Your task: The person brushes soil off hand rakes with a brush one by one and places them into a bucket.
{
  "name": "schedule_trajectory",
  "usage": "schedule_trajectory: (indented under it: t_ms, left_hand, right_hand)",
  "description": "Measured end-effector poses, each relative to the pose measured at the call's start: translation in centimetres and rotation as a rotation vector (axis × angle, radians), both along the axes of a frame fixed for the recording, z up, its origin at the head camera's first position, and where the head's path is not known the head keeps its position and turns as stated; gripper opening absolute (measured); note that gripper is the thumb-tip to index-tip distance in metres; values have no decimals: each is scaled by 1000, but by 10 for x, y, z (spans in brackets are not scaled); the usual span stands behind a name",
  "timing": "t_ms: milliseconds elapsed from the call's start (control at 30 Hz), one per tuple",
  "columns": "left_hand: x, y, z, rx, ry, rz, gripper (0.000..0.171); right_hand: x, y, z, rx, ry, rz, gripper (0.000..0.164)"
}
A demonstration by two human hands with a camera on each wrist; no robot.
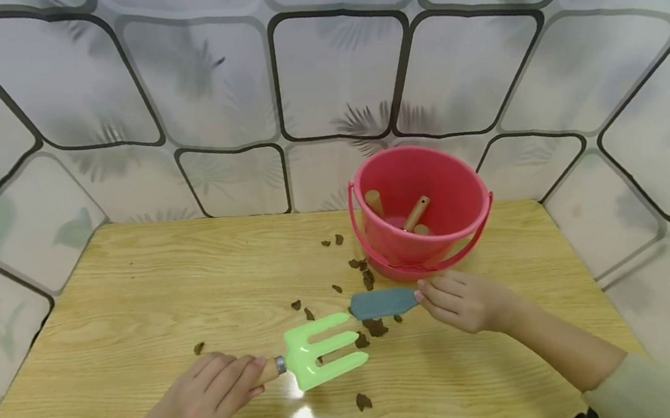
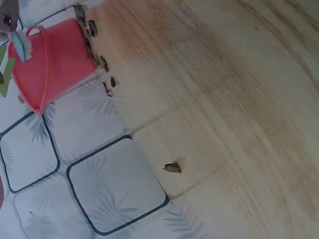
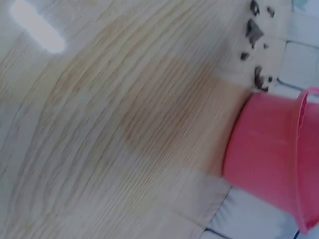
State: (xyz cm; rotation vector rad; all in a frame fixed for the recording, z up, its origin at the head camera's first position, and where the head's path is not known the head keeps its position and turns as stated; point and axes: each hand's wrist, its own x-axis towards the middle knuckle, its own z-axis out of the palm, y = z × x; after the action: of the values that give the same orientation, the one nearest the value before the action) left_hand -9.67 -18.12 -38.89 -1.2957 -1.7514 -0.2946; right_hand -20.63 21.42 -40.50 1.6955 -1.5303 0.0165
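My left hand [image 1: 199, 405] grips the wooden handle of a light-green garden fork [image 1: 312, 362], its three prongs pointing right above the table. Between the fingertips of my right hand [image 1: 466, 301] is a flat blue-grey tool [image 1: 383, 303] with a rounded end; its exact kind is unclear, though the left wrist view shows a whitish side on it. Dark brown flakes [image 1: 376, 327] lie beneath and around the two tools. Just behind the right hand stands a red bucket [image 1: 402, 254] with its handle hanging down in front. Neither hand touches the bucket.
Several wooden handles [image 1: 416, 213] show inside the bucket. More flakes are scattered about, one [image 1: 198, 348] off to the left and another [image 1: 363, 401] near the front. A patterned wall covering [image 1: 221, 84] encloses the wooden table [image 1: 152, 292] at the back and sides.
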Motion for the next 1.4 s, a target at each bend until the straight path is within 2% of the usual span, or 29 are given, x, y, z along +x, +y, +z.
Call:
schedule_trajectory:
  t_ms: [133, 300, 400, 633, 900, 1000, 1200, 1400]
  left_hand:
    - [-1, -1, 2, 3, -4, -7, 29]
    - [-2, 1, 7, -4, -6, -9, 29]
    - [-3, 2, 9, -5, -4, -10, 29]
    - [-3, 4, 12, -10, 8, -6, 29]
    - [-4, 7, 10, -23, 26, -27, 28]
    - [-4, 6, 8, -28, 29, -42, 27]
    - [-2, 1, 5, -42, 36, -53, 27]
    - [-4, -3, 3, -34, 11, -58, 27]
  right_hand:
    - [-3, 9, 3, -54, -4, -7, 21]
    - [5, -8, 22, -126, -3, 66, 18]
    - [9, -17, 31, -129, 15, 87, 18]
    - [15, -30, 39, -118, 16, 100, 18]
    - [19, -49, 36, -31, 67, 144, 18]
    - [20, -49, 32, -11, 59, 152, 20]
    - [18, -42, 26, 22, 24, 140, 22]
    - [14, -31, 27, 67, -5, 85, 25]
